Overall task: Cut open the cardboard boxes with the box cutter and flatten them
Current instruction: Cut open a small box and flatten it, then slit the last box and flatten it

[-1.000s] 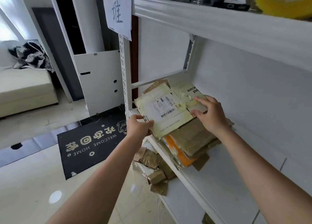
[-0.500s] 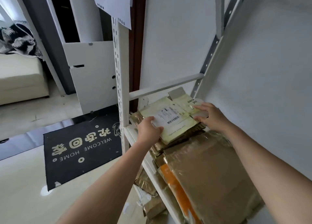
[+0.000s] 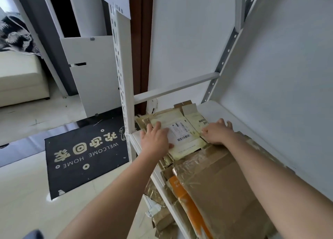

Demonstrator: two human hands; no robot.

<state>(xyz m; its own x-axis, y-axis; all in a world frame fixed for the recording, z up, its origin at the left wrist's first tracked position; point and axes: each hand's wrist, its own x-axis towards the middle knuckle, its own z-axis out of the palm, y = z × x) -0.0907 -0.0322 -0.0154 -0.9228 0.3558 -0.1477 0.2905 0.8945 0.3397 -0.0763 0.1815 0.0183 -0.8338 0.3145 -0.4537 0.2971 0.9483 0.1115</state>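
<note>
A flattened pale yellow box with a white barcode label lies on top of a stack of flattened cardboard on the white shelf. My left hand presses flat on its left side, fingers spread over the label's edge. My right hand presses flat on its right side, near the printed flap. Below it lies a large brown taped cardboard sheet with an orange piece under its left edge. No box cutter is in view.
A white perforated shelf post stands just left of the stack, with a crossbar behind. More cardboard scraps lie on a lower level. A black welcome mat lies on the floor at left.
The yellow box has gone from being held tilted above the pile to lying flat on it. Both hands now press down on it. The view has dropped closer to the shelf.
</note>
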